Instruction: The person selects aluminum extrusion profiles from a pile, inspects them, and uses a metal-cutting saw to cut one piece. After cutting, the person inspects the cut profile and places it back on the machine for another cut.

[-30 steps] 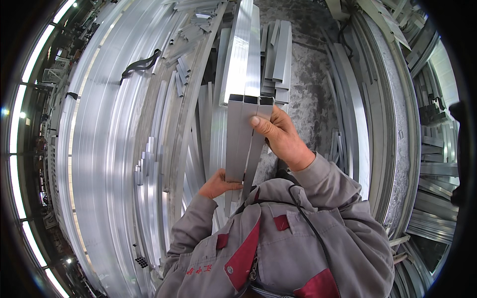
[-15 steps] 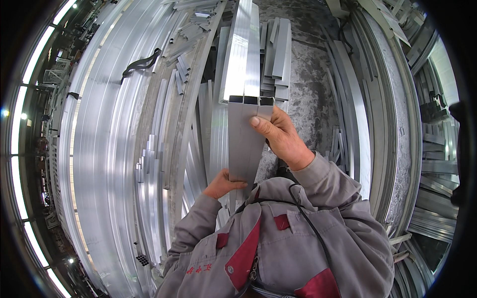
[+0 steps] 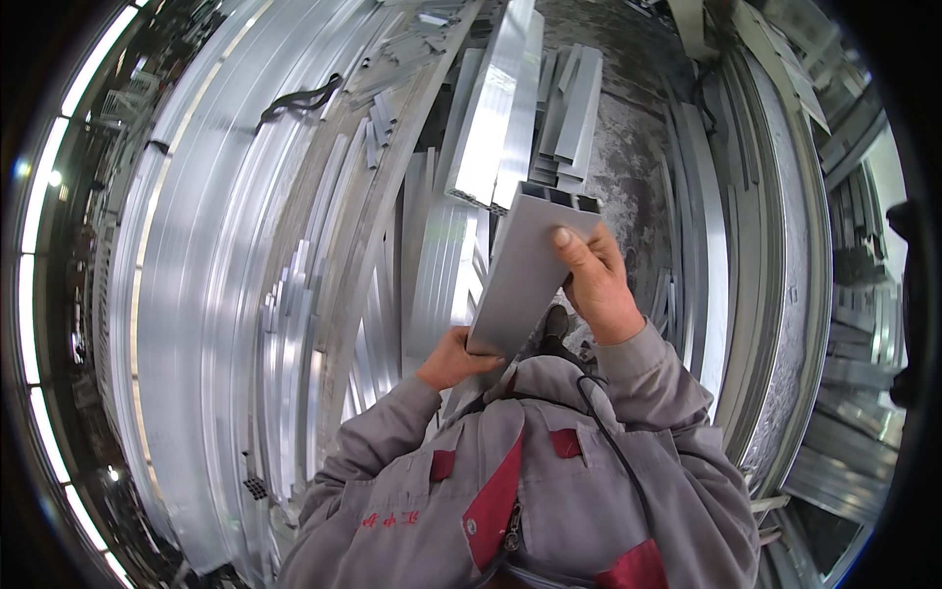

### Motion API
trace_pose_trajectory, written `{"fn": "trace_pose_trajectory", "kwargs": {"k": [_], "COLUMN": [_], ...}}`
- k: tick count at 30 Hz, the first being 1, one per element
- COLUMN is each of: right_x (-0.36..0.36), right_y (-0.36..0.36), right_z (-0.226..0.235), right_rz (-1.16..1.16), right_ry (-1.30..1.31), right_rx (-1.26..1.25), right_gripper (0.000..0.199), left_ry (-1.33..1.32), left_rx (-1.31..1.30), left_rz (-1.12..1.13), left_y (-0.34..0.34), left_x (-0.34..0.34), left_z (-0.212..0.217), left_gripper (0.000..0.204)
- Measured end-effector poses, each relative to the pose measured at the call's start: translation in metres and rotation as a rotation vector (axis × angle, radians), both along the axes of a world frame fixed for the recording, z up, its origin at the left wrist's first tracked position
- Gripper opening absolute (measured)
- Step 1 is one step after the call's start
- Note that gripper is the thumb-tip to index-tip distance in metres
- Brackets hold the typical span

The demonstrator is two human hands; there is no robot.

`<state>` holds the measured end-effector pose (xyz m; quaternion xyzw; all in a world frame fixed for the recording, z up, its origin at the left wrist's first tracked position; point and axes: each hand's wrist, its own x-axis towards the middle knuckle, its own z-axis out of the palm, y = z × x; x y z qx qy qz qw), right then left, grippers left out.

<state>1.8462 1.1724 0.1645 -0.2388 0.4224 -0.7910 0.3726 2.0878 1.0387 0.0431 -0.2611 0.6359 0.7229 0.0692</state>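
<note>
From where I stood, taking twelve o'clock as straight ahead of the worker's chest, a grey hollow bar bundle point(image 3: 530, 270) was held up at twelve, slanted so that its far end leaned toward one o'clock. That end showed dark square openings. The two hands were apart, both clamped on the bundle. The right hand point(image 3: 599, 287), at one o'clock, gripped it close to the open end, thumb pressed on the upper face and fingers wrapped round the edge. The left hand point(image 3: 459, 360), at eleven, had hold of the near end with its thumb laid across; I couldn't see all its fingers.

Just past the bundle, toward twelve, lay long shiny bars point(image 3: 491, 128), their ends just beside its far end. A stack of shorter grey bars point(image 3: 577, 113) sat to their right, by the stained floor point(image 3: 638, 137). From nine to eleven stretched broad silvery profiles point(image 3: 186, 294), a black strap point(image 3: 304, 98) lying over them at eleven. Small offcuts point(image 3: 379, 128) were strewn between strap and long bars. Below the right hand, a dark shoe point(image 3: 557, 320) showed.
</note>
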Motion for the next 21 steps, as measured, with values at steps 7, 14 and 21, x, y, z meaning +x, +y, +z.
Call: {"fn": "trace_pose_trajectory", "kwargs": {"k": [7, 14, 21], "right_x": [0.004, 0.009, 0.026], "right_y": [0.015, 0.002, -0.026], "right_z": [0.015, -0.020, -0.088], "right_rz": [-0.103, -0.285, -0.357], "right_ry": [-0.003, 0.635, 1.244], "right_rx": [-0.046, 0.230, 0.752], "right_gripper": [0.058, 0.096, 0.111], "left_ry": [0.134, 0.371, 0.477], "left_rx": [-0.016, -0.158, 0.184], "left_rz": [-0.017, 0.180, 0.656], "left_y": [-0.004, -0.049, -0.022], "left_x": [-0.023, -0.091, -0.173], "left_z": [0.036, 0.062, 0.051], "left_gripper": [0.029, 0.039, 0.038]}}
